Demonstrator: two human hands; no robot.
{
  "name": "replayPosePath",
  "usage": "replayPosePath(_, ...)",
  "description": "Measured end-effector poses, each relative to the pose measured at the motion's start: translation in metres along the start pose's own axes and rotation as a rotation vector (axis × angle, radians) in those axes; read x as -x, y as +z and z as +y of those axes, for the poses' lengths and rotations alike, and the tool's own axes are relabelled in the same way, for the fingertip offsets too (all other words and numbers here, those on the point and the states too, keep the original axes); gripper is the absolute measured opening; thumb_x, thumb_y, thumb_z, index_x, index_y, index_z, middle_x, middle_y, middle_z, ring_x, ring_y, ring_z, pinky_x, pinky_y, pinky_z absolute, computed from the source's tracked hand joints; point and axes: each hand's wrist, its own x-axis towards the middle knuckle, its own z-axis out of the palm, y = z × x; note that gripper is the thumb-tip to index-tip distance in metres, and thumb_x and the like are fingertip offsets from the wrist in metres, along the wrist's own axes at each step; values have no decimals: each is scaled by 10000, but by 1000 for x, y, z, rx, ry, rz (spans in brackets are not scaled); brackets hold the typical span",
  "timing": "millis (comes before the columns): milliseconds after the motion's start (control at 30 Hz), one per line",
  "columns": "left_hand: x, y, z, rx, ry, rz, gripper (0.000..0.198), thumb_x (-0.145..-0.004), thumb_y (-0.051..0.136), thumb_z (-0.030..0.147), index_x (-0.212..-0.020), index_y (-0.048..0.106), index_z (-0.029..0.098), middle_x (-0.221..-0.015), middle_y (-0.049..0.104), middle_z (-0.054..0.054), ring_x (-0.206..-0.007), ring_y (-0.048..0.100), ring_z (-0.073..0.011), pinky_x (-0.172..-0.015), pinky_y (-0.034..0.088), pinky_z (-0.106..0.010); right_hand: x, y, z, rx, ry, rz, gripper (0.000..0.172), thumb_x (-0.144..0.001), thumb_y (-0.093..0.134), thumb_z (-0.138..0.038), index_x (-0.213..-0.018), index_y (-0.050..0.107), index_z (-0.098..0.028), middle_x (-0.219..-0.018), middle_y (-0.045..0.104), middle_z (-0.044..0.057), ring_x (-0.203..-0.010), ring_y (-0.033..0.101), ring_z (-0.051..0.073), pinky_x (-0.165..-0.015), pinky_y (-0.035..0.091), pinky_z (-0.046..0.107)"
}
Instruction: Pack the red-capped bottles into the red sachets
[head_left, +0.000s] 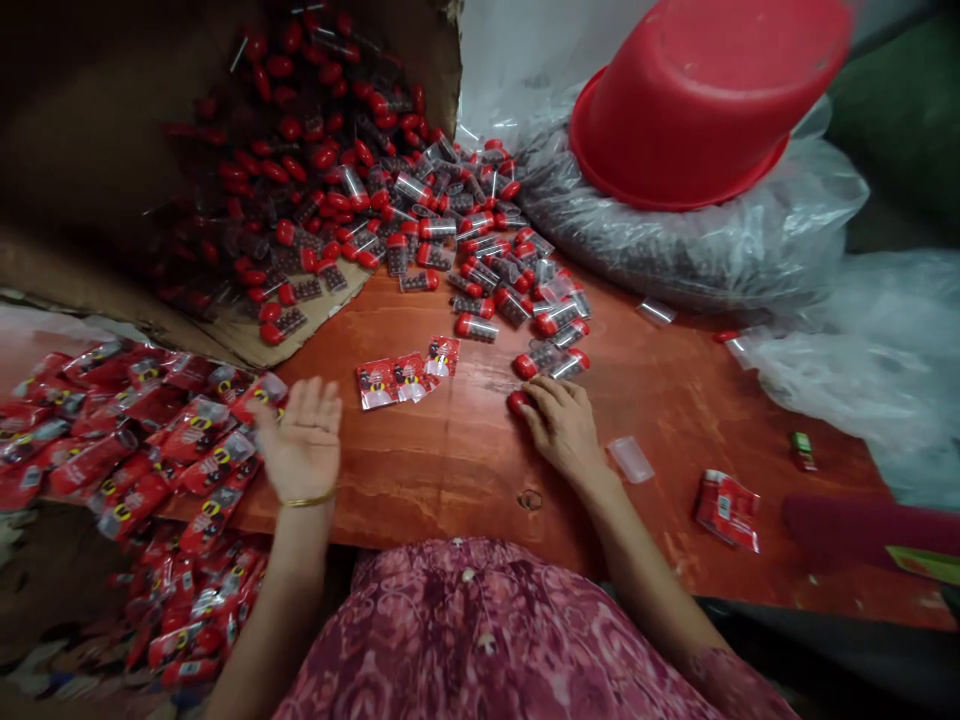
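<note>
My left hand [304, 440] is raised palm up with its fingers stretched out, holding nothing, beside a pile of red printed packets [199, 430] at the table's left edge. My right hand [566, 428] rests on the table with its fingers curled over a red-capped clear tube [517, 401]; only the red end shows and the rest is hidden under the hand. Just beyond it lie a few more red-capped tubes [568, 364] with dark beads inside. Several small red printed cards [409, 378] lie between my hands.
A cardboard box [82, 130] on its side spills a heap of red-capped tubes [352, 190] across the wooden table [450, 470]. An upturned red tub [697, 100] stands on a clear plastic bag [675, 250]. To the right lie a clear sleeve [631, 459] and a red packet [727, 510].
</note>
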Motion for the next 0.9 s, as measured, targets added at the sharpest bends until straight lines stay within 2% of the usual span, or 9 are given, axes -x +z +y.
replayPosePath(67,5,32,-5,-342,105,-195,495,-753,452,624,-955,670,228,-1042,687,-93,-1056,595,-255,-932,428,-439,-1,7,-4,-46,-63,-22,246,-886,464,-330,-970,642,-183,-1024,666,89,-929,549,222,-834,409,378)
replayPosePath(133,3,69,-13,-494,181,-303,332,-677,660,432,-928,699,218,-1156,639,-107,-1191,491,-293,-1047,292,-464,-4,13,-12,-68,-91,-32,250,-887,467,-339,-962,645,-180,-1002,670,88,-923,555,217,-834,411,375)
replayPosePath(200,-5,97,-20,-871,393,-376,276,-718,633,305,-978,691,232,-1332,507,-95,-1325,309,-306,-1093,154,-507,-9,16,-18,-69,-87,-22,262,-886,468,-337,-977,641,-163,-1025,662,103,-958,549,225,-845,411,379)
replayPosePath(267,-17,111,-27,-1176,518,-457,244,-760,586,265,-978,693,244,-1377,457,-84,-1354,239,-314,-1089,123,-537,-11,19,-19,-74,-90,0,266,-884,470,-322,-984,637,-140,-1035,657,118,-980,544,230,-852,414,380)
replayPosePath(400,-27,109,-35,-1396,593,-493,228,-826,504,307,-918,709,269,-1225,596,-75,-1325,294,-327,-1066,148,-574,-13,20,-15,-107,-91,54,240,-878,475,-291,-955,642,-138,-1005,669,117,-947,560,224,-838,424,378)
replayPosePath(533,-17,104,-35,-1347,603,-470,261,-841,459,275,-873,718,263,-1108,661,-76,-1279,371,-330,-1066,134,-577,-18,15,-27,-144,-49,107,198,-863,495,-281,-917,650,-171,-967,686,95,-932,566,222,-850,415,389)
replayPosePath(667,-8,104,-32,-1251,607,-435,274,-832,452,252,-805,725,245,-1087,673,-80,-1249,415,-325,-1070,125,-570,-29,11,-50,-265,-35,87,192,-863,482,-274,-878,650,-180,-928,695,91,-888,575,214,-850,417,386)
replayPosePath(767,-2,101,-25,-1167,597,-356,241,-821,479,285,-818,719,257,-1111,665,-66,-1235,440,-312,-1056,164,-577,-38,14,-65,-443,102,43,236,-873,449,-320,-919,630,-176,-926,682,104,-847,586,206,-790,442,362)
replayPosePath(900,12,95,-13,-1014,567,-300,217,-813,508,314,-838,710,241,-1154,642,-72,-1244,437,-298,-1062,174,-560,-51,24,-79,-879,348,-64,341,-796,513,-482,-920,594,-175,-827,652,57,-704,570,158,-643,457,282)
